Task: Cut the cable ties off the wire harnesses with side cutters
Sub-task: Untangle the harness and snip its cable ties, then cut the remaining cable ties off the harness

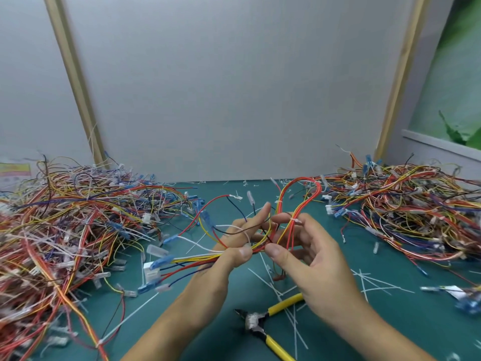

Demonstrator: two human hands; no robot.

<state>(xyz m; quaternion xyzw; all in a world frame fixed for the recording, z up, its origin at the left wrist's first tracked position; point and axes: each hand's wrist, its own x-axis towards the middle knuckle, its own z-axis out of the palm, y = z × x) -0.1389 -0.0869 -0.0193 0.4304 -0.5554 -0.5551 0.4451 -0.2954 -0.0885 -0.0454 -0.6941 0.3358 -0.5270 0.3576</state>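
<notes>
Left grip [234,246] and right grip [307,254] both pinching one wire harness [197,257] mid-desk; side cutters [263,324] lying near; far-left label [15,170] blurred; wire piles [65,230] crowding both desk [403,316] edges.

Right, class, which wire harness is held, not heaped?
The red-and-yellow looped harness in the middle, held by the left hand and right hand; others lie in the left heap and right heap.

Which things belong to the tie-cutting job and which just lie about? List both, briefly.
Job: wire harness, pinched by left hand and right hand; its white cable tie; side cutters on the green mat; left harness pile; right harness pile.

Lying about: cut tie scraps; yellow printed sheet; green picture.
</notes>
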